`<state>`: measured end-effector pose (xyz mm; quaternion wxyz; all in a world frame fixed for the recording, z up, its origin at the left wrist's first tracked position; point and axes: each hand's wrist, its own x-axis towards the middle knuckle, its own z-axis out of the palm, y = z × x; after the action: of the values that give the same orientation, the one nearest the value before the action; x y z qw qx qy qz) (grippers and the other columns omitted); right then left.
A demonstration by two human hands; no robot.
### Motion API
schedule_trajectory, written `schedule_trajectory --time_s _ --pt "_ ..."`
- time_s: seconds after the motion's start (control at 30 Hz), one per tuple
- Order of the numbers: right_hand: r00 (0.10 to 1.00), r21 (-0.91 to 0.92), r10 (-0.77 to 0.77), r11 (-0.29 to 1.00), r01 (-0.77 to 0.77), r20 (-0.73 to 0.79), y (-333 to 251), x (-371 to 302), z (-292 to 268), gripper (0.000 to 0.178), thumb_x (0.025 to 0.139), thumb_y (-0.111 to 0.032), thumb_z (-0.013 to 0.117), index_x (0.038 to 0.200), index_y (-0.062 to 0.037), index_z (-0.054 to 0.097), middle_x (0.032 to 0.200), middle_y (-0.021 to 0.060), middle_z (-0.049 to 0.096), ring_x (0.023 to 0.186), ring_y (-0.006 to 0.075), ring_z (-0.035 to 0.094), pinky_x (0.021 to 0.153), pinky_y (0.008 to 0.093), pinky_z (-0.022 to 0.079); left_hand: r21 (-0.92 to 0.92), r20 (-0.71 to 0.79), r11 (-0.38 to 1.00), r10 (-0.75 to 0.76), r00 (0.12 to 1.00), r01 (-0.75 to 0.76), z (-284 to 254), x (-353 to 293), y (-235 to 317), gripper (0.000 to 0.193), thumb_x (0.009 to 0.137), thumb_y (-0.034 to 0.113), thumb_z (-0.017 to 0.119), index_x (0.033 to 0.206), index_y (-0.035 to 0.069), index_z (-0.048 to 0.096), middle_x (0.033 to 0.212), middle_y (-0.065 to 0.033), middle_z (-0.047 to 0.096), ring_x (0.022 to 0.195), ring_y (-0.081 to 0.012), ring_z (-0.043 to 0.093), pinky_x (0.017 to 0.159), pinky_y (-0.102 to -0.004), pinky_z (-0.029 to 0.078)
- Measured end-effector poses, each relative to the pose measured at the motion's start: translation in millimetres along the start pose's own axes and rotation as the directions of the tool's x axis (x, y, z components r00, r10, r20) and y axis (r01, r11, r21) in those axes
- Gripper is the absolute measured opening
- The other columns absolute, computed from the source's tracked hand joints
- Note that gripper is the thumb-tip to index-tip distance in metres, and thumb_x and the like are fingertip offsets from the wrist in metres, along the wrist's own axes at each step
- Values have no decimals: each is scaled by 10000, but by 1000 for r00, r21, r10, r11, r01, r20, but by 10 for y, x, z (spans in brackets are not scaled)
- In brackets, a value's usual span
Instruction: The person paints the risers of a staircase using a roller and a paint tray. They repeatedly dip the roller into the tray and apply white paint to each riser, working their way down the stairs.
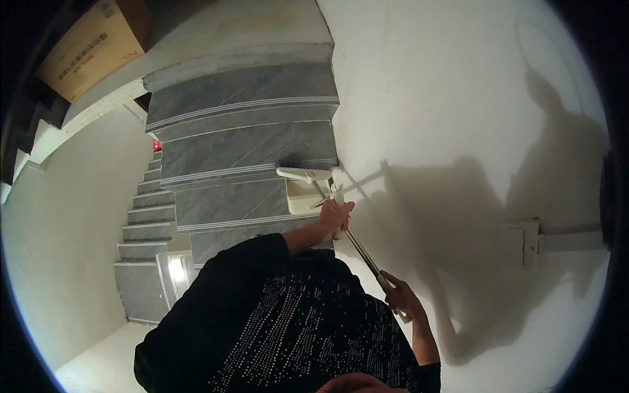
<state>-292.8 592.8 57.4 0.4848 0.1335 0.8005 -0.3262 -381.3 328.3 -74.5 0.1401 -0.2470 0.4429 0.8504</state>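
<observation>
My left hand [335, 217] is closed around the upper part of a broom's pole, close against a white handle piece [337, 195]. Lower down the metal pole [362, 250], my right hand [405, 298] wraps its light grip end. The broom's white head [303, 173] with dark bristles [295, 160] is over a grey stair step near the right wall. Just below it sits a white dustpan [300, 197] with a ribbed inside. My left hand partly hides where the pole and the white handle piece meet, so I cannot tell whether it grips both.
Grey tiled stairs [242, 147] with striped edges rise ahead. A white wall [406, 78] bounds them on the right, bearing a small panel [522, 243] and my shadow. Another flight [149, 215] descends at left. A cardboard box [95, 52] stands at upper left.
</observation>
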Motion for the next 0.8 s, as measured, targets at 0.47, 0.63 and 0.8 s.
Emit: schedule_trajectory --time_s 0.47,0.63,0.8 --pt "964 -112 -266 958 264 -5 -426 1544 508 590 970 -286 505 1509 -166 297 650 48 523 464 144 482 433 291 447 168 -208 986 22 978 13 -410 -318 54 370 865 272 678 641 42 493 504 -66 509 368 -170 475 339 -337 361" --pt "978 -189 -204 959 210 50 64 1083 453 552 957 -267 564 1462 -112 403 707 19 554 544 93 485 473 255 418 311 -115 949 91 989 -51 -771 -247 -62 359 855 290 666 644 40 518 524 -68 520 397 -175 495 364 -341 366" --pt "985 49 -128 991 123 117 -168 160 79 529 963 -392 572 1424 -159 458 608 17 529 441 100 488 399 262 425 609 42 733 350 936 -302 -1238 -167 -239 270 867 254 605 690 59 548 574 -62 525 476 -185 539 400 -340 386"
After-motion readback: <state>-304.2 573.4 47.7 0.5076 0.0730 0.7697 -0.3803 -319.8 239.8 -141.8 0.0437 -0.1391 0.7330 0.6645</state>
